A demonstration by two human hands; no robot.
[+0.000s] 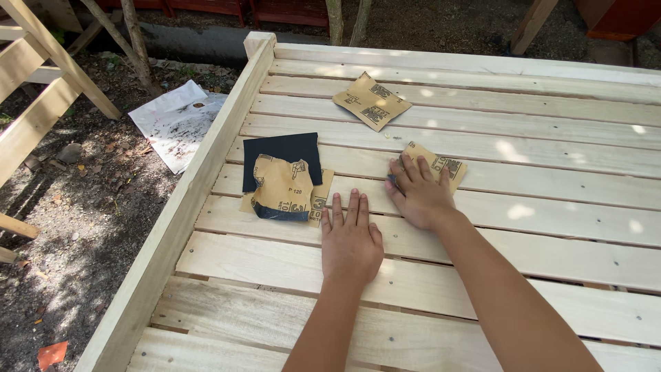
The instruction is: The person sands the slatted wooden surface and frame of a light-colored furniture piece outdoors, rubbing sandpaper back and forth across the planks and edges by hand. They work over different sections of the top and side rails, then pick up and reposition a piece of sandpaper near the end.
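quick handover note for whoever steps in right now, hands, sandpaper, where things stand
Left hand: flat, palm down on a bare slat of the wooden frame, holding nothing.
Right hand: pressing a sandpaper piece against a slat.
Spare sandpaper: a pile just left of the left hand, with a dark sheet under it; one more piece further up the slats.
Done: cannot tell from the wood how much is already sanded.
Left: likely the slats around the hands.
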